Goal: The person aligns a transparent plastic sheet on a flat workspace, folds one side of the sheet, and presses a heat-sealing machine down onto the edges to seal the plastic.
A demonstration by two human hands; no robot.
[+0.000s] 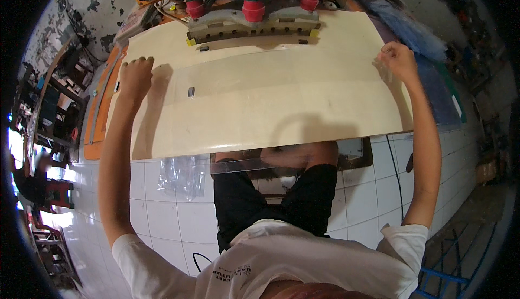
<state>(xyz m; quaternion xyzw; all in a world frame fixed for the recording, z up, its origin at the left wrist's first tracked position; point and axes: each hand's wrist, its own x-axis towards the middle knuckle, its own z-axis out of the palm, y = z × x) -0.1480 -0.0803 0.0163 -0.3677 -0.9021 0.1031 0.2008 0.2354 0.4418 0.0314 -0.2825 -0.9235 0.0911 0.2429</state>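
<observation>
Clear sheet [281, 90] between both hands

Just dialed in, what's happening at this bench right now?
A seated person has both arms stretched over a cream work board. The left hand and the right hand each press on a clear plastic sheet spread across it. The sheet's far edge lies under a press machine with red cylinders.
</observation>
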